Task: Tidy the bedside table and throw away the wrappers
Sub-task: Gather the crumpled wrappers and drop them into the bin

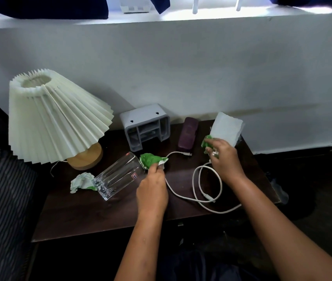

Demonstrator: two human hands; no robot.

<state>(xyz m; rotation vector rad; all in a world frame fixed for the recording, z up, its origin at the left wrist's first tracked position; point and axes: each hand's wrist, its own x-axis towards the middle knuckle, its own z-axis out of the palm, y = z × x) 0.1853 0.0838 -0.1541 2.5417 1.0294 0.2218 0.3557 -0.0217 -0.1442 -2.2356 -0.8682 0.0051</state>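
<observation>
On the dark bedside table (92,216), my left hand (152,189) pinches a crumpled green wrapper (151,159) at the mouth of a clear glass (118,176) lying on its side. My right hand (224,157) is closed on a second green wrapper (207,142) near the table's back right. A third crumpled wrapper, white and green (82,181), lies by the base of the glass. A white cable (199,185) loops between my hands.
A pleated cream lamp (55,118) with a wooden base stands at the back left. A grey plastic organiser (146,125) lies tipped by the wall, beside a dark purple case (187,133) and a white tissue (226,127). Striped bedding (1,191) borders the left.
</observation>
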